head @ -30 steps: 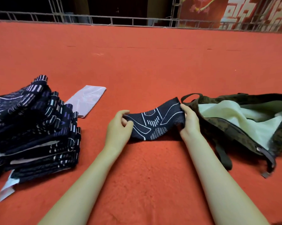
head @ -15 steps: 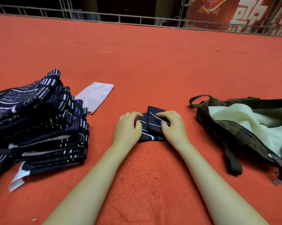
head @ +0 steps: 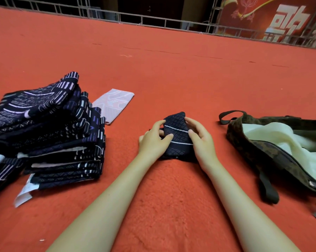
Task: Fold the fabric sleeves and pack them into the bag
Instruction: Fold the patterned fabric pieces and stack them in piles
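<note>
Hands at centre of the red carpet (head: 171,70), both engaged on one dark folded sleeve (head: 178,137). Left hand (head: 153,140) has its fingers curled over the sleeve's left edge, thumb tucked against the fabric; it grips the piece. Right hand (head: 200,140) is cupped over the right edge, fingers bent round it, likewise gripping. The sleeve is bunched into a compact wedge; its far tip stands raised between the two hands while the near edge lies on the carpet.

Stack of dark patterned sleeves (head: 48,131) sits well to the left, layers uneven, right-hand edges stepped and overhanging one another. White tags protrude at the lower left corner. A single pale sleeve (head: 113,105) lies flat just beyond the stack's right edge, touching or nearly touching it; which, cannot be told.

Bag (head: 270,151), dark mottled material, lies to the right of the hands, mouth open and facing left and upward. Pale cloth (head: 273,137) fills the opening. A strap loop (head: 230,115) projects from the bag's near-left corner toward the sleeve; another strap trails toward the viewer.

Bare carpet separates the right hand from the bag's rim, and a wider strip separates the left hand from the stack. Beyond the hands the carpet runs unobstructed to a metal railing (head: 153,19).
</note>
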The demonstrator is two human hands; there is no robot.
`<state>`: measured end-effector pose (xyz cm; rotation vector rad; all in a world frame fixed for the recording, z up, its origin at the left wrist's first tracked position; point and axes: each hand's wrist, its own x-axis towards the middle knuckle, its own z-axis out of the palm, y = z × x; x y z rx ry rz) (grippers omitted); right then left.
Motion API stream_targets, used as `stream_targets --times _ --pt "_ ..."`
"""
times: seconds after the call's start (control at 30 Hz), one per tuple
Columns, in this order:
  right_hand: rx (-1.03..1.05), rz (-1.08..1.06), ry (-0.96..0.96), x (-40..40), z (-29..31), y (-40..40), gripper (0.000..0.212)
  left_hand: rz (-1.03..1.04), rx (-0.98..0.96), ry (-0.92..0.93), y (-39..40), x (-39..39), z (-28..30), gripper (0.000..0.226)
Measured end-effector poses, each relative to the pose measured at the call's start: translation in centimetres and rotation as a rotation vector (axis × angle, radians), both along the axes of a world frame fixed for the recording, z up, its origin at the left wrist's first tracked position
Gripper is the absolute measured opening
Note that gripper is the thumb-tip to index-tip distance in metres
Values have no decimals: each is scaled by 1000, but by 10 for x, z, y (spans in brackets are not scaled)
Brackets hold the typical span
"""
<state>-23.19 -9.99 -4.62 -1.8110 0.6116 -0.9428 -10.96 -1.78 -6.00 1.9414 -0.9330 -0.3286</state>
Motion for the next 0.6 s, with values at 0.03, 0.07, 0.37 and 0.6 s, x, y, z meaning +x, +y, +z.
stream_targets --times 0.03,0.07,0.37,0.6 --pt "6 11 12 1 0 1 42 -1 -21 59 -1 1 0 48" --pt "2 20 34 1 -1 2 41 -10 -60 132 -1 2 1 50" --pt "-430 -21 711 0 -20 2 58 133 145 -210 10 6 -1 38" --pt "-438 -118 933 8 -20 2 53 192 107 -285 8 9 -6 39"
